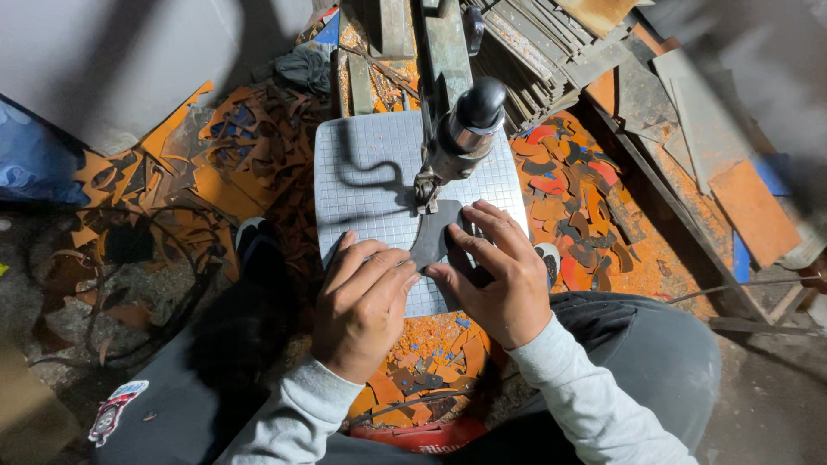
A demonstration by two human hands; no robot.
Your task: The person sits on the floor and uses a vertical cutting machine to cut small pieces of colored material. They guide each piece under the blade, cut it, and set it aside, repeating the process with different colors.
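A gridded grey saw table [362, 172] carries a dark, seemingly rubber piece [435, 237].

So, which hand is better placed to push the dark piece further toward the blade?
The right hand, probably: its fingers lie flat on the dark piece near the blade, while the left hand only touches its near edge.

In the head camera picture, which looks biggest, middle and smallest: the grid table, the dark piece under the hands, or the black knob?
1. Grid table
2. Dark piece, partly hidden by the right hand and left hand
3. Black knob, though it sits nearer the camera
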